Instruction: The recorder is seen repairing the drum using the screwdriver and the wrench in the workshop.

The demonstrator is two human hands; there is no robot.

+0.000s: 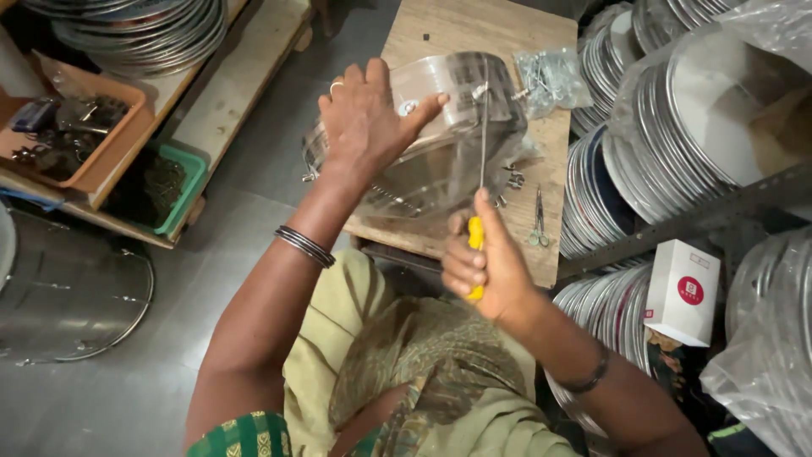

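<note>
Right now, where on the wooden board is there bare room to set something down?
The wooden board is bare along its far edge, beyond the steel pot. The near right strip is crowded: scissors, loose screws, a bag of hardware. The left hand steadies the pot; the right hand grips a screwdriver.

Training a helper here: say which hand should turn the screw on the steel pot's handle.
Right, probably. The right hand grips the yellow-handled screwdriver, its tip at the handle fitting on the steel pot. The left hand lies flat on the pot, steadying it.
</note>
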